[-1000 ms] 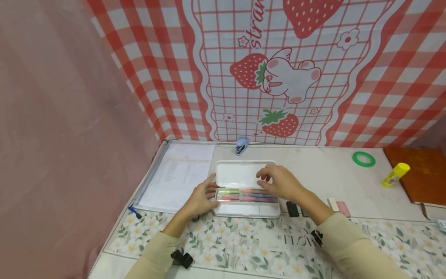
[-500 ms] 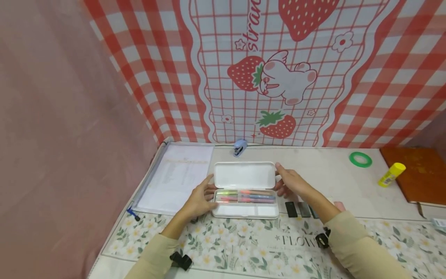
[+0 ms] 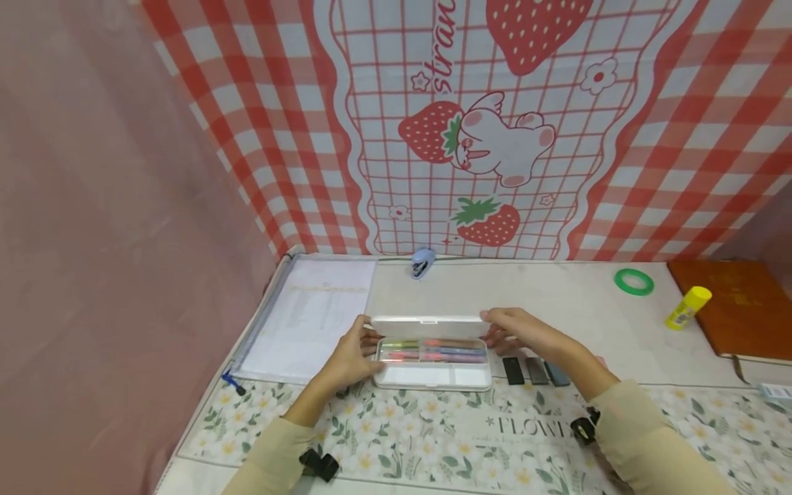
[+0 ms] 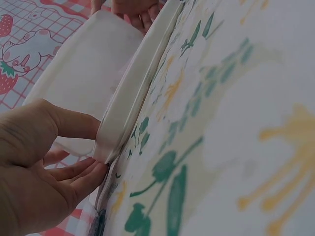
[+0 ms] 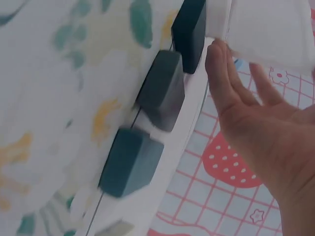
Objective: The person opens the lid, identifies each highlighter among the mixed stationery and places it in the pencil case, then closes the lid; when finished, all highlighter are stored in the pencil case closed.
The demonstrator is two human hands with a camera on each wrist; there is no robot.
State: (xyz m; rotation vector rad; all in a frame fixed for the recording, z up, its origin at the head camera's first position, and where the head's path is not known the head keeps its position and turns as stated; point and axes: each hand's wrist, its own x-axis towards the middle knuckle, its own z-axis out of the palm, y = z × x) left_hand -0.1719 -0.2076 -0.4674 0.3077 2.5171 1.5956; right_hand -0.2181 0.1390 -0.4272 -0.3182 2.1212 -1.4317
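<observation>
A white pencil case point(image 3: 433, 377) lies at the middle of the table, with several coloured pens point(image 3: 454, 350) under a clear cover inside. Its hinged lid point(image 3: 427, 326) stands tilted forward above the pens. My left hand point(image 3: 349, 357) grips the case's left end; in the left wrist view its thumb point(image 4: 78, 123) and fingertips point(image 4: 88, 177) take hold of the end wall. At the other end is my right hand point(image 3: 526, 333). Its thumb touches the lid's upper right corner, and its nearly straight fingers point(image 5: 221, 73) reach to the case's end.
Three dark blocks point(image 3: 513, 370) stand right of the case. Papers in a clear zip folder point(image 3: 309, 316) lie left. A blue stapler point(image 3: 423, 263) sits behind. Further right are green tape point(image 3: 634, 282), a yellow glue stick point(image 3: 688, 307) and a brown notebook point(image 3: 742, 309).
My right hand has moved from over the lid to its right edge. The lid, earlier leaning back wide open, has swung up and forward. My left hand stays at the case's left end.
</observation>
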